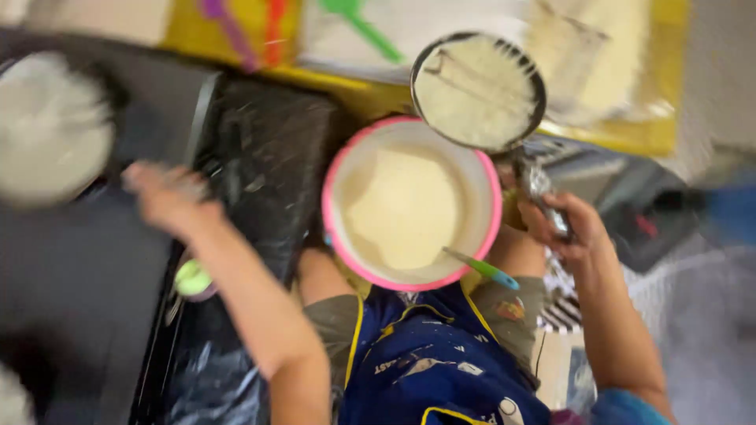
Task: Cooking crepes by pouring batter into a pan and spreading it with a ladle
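Observation:
The picture is blurred by motion. My right hand (568, 228) grips the foil-wrapped handle of a small black frying pan (478, 90) coated with pale batter, held above the far rim of a pink-rimmed bowl (335, 228). The bowl rests on my lap and holds cream-coloured batter with a blue-green spoon (482, 267) leaning at its near edge. My left hand (161, 197) reaches out to the left over a dark stove surface (268, 157); whether it holds anything is too blurred to tell.
A second pan or plate with a pale round piece (47, 130) sits at the far left. A small green-filled cup (193, 279) lies below my left forearm. Yellow sheets, coloured utensils and white paper (441, 31) lie at the back. I wear a blue apron (425, 362).

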